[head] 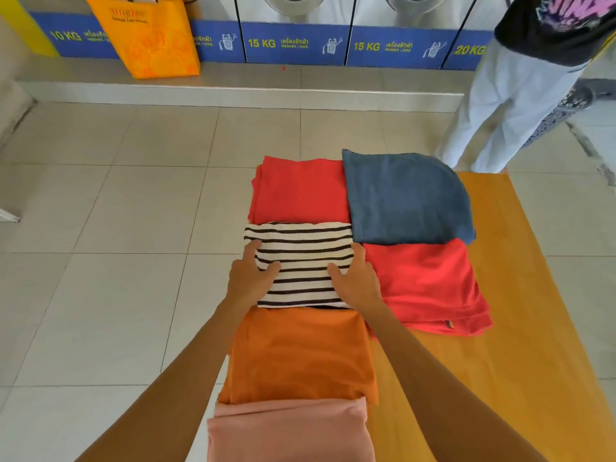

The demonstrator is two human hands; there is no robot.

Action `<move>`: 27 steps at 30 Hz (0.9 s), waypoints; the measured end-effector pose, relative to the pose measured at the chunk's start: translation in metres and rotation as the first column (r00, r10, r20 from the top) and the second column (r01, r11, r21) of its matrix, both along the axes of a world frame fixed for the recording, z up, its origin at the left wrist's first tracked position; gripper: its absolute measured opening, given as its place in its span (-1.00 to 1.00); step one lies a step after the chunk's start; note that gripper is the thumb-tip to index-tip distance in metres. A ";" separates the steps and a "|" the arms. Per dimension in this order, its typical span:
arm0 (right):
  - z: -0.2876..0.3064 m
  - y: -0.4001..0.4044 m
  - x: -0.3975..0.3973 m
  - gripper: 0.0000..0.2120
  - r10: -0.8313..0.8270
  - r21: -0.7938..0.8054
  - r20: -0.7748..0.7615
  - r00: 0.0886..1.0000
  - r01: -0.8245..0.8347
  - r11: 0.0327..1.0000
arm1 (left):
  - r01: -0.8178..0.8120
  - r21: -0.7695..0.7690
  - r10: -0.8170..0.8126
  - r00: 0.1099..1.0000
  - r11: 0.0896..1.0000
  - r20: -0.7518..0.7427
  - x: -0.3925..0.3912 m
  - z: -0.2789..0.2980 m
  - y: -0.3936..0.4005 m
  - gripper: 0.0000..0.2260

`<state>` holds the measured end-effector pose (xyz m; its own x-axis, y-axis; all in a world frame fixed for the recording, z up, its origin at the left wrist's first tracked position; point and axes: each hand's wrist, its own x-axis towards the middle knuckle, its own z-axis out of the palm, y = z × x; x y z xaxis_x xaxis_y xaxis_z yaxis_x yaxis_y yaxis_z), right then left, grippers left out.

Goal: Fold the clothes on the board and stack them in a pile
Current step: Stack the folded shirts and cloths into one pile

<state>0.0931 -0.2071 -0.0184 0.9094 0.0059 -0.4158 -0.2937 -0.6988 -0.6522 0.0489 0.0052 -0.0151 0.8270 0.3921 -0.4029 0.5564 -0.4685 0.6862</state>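
The left hand [252, 274] grips the nine o'clock edge of the folded striped shirt [301, 261], thumb on top. The shirt lies on the yellow board [520, 328], its stripes running nine to three o'clock (its long axis cannot be told). The right hand [356, 281] grips its three o'clock edge, beside a folded red garment [426, 285].
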 end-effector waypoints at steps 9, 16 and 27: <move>0.015 -0.003 0.016 -0.32 -0.033 0.268 -0.019 0.999 0.037 0.963 | 0.065 -0.150 -0.058 0.997 0.987 0.056 0.008 0.008 0.021 -0.55; 0.079 0.006 0.062 -0.53 0.017 0.343 0.300 0.954 -0.124 0.931 | 0.125 -0.202 -0.056 0.947 0.971 0.315 0.059 0.070 0.051 -0.57; 0.023 0.030 0.190 -0.60 -0.033 0.144 0.312 0.949 -0.013 0.990 | 0.083 -0.019 -0.075 0.964 0.996 0.255 0.194 0.032 0.047 -0.52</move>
